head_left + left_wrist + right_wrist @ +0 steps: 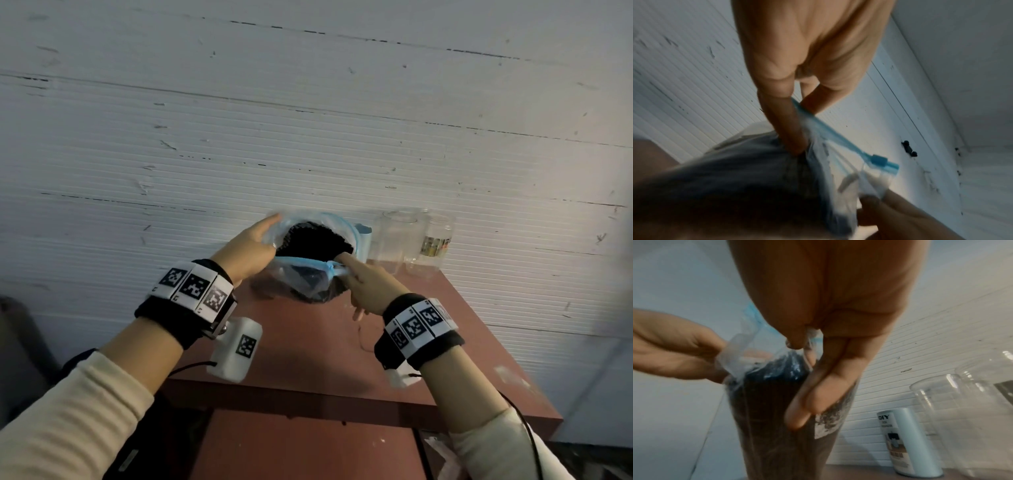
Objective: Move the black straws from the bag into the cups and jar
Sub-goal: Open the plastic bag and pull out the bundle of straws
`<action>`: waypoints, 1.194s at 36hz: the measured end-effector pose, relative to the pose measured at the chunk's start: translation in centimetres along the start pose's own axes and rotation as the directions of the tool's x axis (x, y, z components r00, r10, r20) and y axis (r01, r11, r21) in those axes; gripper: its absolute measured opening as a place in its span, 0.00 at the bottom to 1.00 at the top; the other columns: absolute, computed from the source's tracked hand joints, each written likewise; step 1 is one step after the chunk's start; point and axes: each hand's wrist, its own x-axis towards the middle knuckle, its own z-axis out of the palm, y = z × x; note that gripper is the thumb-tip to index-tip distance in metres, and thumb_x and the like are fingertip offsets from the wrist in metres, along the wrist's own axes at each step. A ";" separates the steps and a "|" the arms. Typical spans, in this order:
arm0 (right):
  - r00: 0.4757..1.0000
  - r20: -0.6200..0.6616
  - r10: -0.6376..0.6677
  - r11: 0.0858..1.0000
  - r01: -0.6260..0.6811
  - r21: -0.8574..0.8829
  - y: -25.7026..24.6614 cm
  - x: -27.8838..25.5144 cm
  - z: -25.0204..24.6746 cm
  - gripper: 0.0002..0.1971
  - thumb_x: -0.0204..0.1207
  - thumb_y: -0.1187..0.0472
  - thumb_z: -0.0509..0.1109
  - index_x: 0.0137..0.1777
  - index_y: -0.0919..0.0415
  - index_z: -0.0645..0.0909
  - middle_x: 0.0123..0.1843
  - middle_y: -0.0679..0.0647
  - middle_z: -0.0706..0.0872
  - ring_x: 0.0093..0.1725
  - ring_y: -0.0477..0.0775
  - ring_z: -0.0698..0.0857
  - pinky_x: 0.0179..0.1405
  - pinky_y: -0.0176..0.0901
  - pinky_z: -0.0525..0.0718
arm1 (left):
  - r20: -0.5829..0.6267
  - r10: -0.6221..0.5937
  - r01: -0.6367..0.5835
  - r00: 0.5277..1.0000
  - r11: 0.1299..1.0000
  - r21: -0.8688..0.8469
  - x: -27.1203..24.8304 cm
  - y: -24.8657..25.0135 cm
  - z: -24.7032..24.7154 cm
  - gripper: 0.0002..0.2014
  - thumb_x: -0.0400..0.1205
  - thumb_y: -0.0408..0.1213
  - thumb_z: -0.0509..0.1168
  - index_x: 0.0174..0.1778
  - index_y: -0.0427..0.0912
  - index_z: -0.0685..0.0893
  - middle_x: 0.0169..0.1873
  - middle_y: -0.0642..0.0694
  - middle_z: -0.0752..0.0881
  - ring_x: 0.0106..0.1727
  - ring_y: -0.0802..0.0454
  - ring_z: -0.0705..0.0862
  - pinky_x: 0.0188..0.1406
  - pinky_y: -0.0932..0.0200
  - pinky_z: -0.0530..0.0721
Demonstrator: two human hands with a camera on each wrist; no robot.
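Note:
A clear zip bag [301, 281] with a blue zip strip [818, 125] hangs above the table, its mouth pulled open. Black straws [317, 240] fill it, ends showing in the mouth. My left hand [269, 240] pinches the left rim of the bag [818, 162]. My right hand [342, 265] pinches the near right rim between thumb and forefinger [807, 340], its other fingers lying along the bag [772, 418]. Clear cups [397, 240] and a clear jar [436, 240] stand at the table's back right, just right of the bag.
The red-brown table [308, 349] stands against a white ribbed wall [308, 120]. A light blue cylinder [906, 443] with a printed label stands behind the bag, beside the cup [953, 418]. The table's right edge lies close to the jar.

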 end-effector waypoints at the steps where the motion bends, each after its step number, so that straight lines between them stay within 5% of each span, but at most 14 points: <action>1: 1.000 -0.017 -0.001 0.999 0.002 0.049 -0.2 0.0 -0.1 0.11 0.86 0.63 0.55 0.66 0.57 0.70 0.51 0.66 0.86 0.35 0.59 0.89 0.28 0.46 0.86 | -0.024 0.029 -0.030 0.999 0.999 -0.030 -0.1 0.3 0.1 0.34 0.82 0.24 0.56 0.81 0.59 0.65 0.79 0.46 0.69 0.34 0.60 0.78 0.36 0.63 0.74; 3: 0.993 -0.112 -0.028 0.984 0.047 0.169 -0.5 -0.1 -0.6 0.09 0.87 0.62 0.52 0.64 0.55 0.69 0.41 0.68 0.87 0.32 0.64 0.89 0.27 0.55 0.88 | -0.096 0.080 -0.089 0.992 0.991 -0.100 -0.3 1.0 0.2 0.33 0.81 0.22 0.57 0.79 0.57 0.69 0.80 0.47 0.68 0.39 0.66 0.82 0.42 0.65 0.78; 6: 0.966 -0.243 -0.083 0.961 0.142 0.237 -0.6 0.5 -1.2 0.08 0.84 0.60 0.51 0.59 0.50 0.67 0.36 0.68 0.85 0.33 0.72 0.86 0.29 0.68 0.85 | -0.167 0.080 -0.120 0.983 0.962 -0.244 -0.5 1.9 0.3 0.29 0.81 0.26 0.62 0.74 0.60 0.75 0.75 0.46 0.76 0.61 0.49 0.84 0.68 0.47 0.81; 9: 0.939 -0.321 -0.127 0.930 0.225 0.289 -1.7 0.2 -1.9 0.07 0.81 0.58 0.56 0.56 0.48 0.68 0.33 0.60 0.85 0.29 0.61 0.84 0.29 0.54 0.85 | -0.179 -0.003 -0.064 0.984 0.927 -0.369 -0.7 2.6 0.6 0.22 0.80 0.30 0.64 0.58 0.67 0.83 0.55 0.36 0.89 0.48 0.36 0.87 0.59 0.27 0.82; 12: 0.899 -0.403 -0.169 0.882 0.320 0.345 -2.4 -0.5 -2.6 0.09 0.80 0.66 0.62 0.56 0.54 0.72 0.21 0.42 0.72 0.19 0.42 0.66 0.22 0.32 0.65 | -0.186 -0.043 -0.051 0.982 0.879 -0.474 -1.1 3.3 0.9 0.11 0.84 0.29 0.63 0.53 0.52 0.81 0.52 0.36 0.88 0.42 0.43 0.89 0.50 0.46 0.90; 15: 0.891 -0.416 -0.180 0.790 0.383 0.479 -2.8 -0.8 -2.8 0.08 0.80 0.69 0.65 0.54 0.58 0.72 0.30 0.47 0.79 0.22 0.39 0.73 0.25 0.31 0.69 | -0.154 -0.073 -0.024 0.985 0.834 -0.551 -0.9 3.2 1.0 0.06 0.86 0.30 0.62 0.53 0.46 0.79 0.45 0.40 0.87 0.35 0.52 0.87 0.45 0.55 0.89; 17: 0.893 -0.403 -0.200 0.738 0.408 0.538 -2.9 -0.8 -2.6 0.11 0.78 0.69 0.68 0.54 0.57 0.71 0.45 0.61 0.85 0.35 0.46 0.87 0.35 0.34 0.82 | -0.107 -0.111 0.025 0.988 0.802 -0.596 -0.8 3.1 1.0 0.04 0.85 0.33 0.63 0.52 0.46 0.79 0.43 0.42 0.88 0.35 0.51 0.89 0.45 0.54 0.89; 20: 0.881 -0.430 -0.196 0.770 0.410 0.488 -2.6 -0.3 -1.9 0.11 0.75 0.64 0.71 0.50 0.52 0.72 0.55 0.67 0.82 0.48 0.60 0.89 0.47 0.48 0.88 | -0.070 -0.124 0.059 0.990 0.800 -0.597 -1.0 3.6 1.2 0.10 0.80 0.41 0.71 0.53 0.45 0.77 0.43 0.43 0.88 0.38 0.49 0.88 0.42 0.55 0.90; 24: 0.811 -0.561 -0.167 0.854 0.403 0.329 -2.7 0.3 -1.4 0.08 0.72 0.54 0.69 0.43 0.56 0.75 0.49 0.59 0.78 0.42 0.64 0.84 0.39 0.62 0.85 | -0.063 -0.128 0.064 0.990 0.793 -0.605 -1.2 4.0 1.8 0.17 0.77 0.38 0.75 0.53 0.46 0.73 0.49 0.40 0.86 0.39 0.51 0.88 0.39 0.58 0.90; 27: 0.773 -0.600 -0.209 0.846 0.450 0.285 -2.7 0.6 -1.0 0.10 0.74 0.55 0.67 0.46 0.62 0.77 0.48 0.59 0.76 0.38 0.67 0.80 0.36 0.62 0.83 | -0.069 -0.138 0.059 0.988 0.751 -0.658 -1.1 4.0 1.8 0.18 0.76 0.26 0.73 0.52 0.45 0.73 0.51 0.39 0.85 0.39 0.52 0.88 0.37 0.62 0.89; 30: 0.746 -0.621 -0.240 0.820 0.498 0.282 -2.7 0.8 -0.6 0.08 0.74 0.56 0.62 0.50 0.57 0.76 0.50 0.57 0.75 0.37 0.69 0.80 0.33 0.60 0.82 | -0.058 -0.139 0.059 0.989 0.714 -0.698 -0.9 3.9 1.7 0.23 0.74 0.19 0.71 0.62 0.39 0.74 0.44 0.38 0.86 0.35 0.52 0.88 0.35 0.64 0.89; 34: 0.766 -0.608 -0.207 0.794 0.495 0.353 -2.4 0.9 -0.4 0.07 0.72 0.58 0.64 0.50 0.51 0.78 0.54 0.52 0.76 0.39 0.68 0.82 0.38 0.58 0.84 | -0.030 -0.144 0.081 0.989 0.706 -0.704 -0.4 3.7 1.7 0.29 0.75 0.18 0.69 0.72 0.30 0.72 0.37 0.39 0.88 0.33 0.52 0.88 0.33 0.63 0.89; 38: 0.813 -0.537 -0.224 0.838 0.442 0.320 -1.9 0.8 -0.2 0.04 0.68 0.55 0.69 0.42 0.49 0.77 0.48 0.47 0.74 0.38 0.48 0.77 0.40 0.40 0.80 | -0.038 -0.170 0.092 0.985 0.694 -0.714 -0.3 3.1 1.9 0.29 0.74 0.16 0.69 0.71 0.33 0.73 0.43 0.37 0.86 0.36 0.49 0.87 0.33 0.62 0.89; 43: 0.870 -0.433 -0.234 0.952 0.296 0.080 -0.8 1.2 -0.2 0.06 0.69 0.66 0.76 0.39 0.66 0.82 0.45 0.54 0.75 0.38 0.54 0.77 0.37 0.36 0.76 | -0.054 -0.169 0.089 0.984 0.736 -0.672 -0.3 2.3 2.5 0.29 0.72 0.12 0.67 0.65 0.40 0.72 0.46 0.38 0.83 0.41 0.48 0.84 0.38 0.58 0.85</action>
